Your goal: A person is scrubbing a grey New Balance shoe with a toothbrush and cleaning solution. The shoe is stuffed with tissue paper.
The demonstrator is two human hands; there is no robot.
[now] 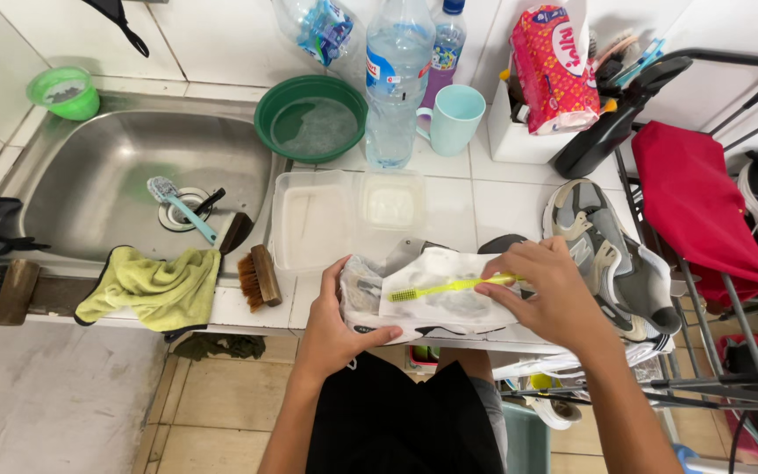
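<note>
Sneaker, white and grimy, is held at the near edge of the tiled counter, lying on its side right in front of the person. It is gripped at its left end by the left hand, thumb wrapped under the sole, fingers curled over the top. A yellow-green toothbrush is pinched in the right hand, fingers closed round the handle's end, and the bristle head is laid flat against the sneaker's side. Just to the right, a second sneaker, grey and white, is seen resting on the counter's edge, touching nothing but the surface as far as can be told.

Moving left along the near edge: a wooden scrub brush is propped on its bristles, and beside it a yellow-green cloth is draped over the sink's front rim. A darker brush is set further left.

Behind the sneaker, a clear plastic container is placed on the tiles. In the steel sink a small blue-handled brush is lying over the drain.

Further back, a green basin holding cloudy water is parked by the sink's corner, with a tall water bottle and a pale teal mug lined up next to it. A small green cup is perched on the far left ledge. At far right, a red cloth is hung over a dark rack.
</note>
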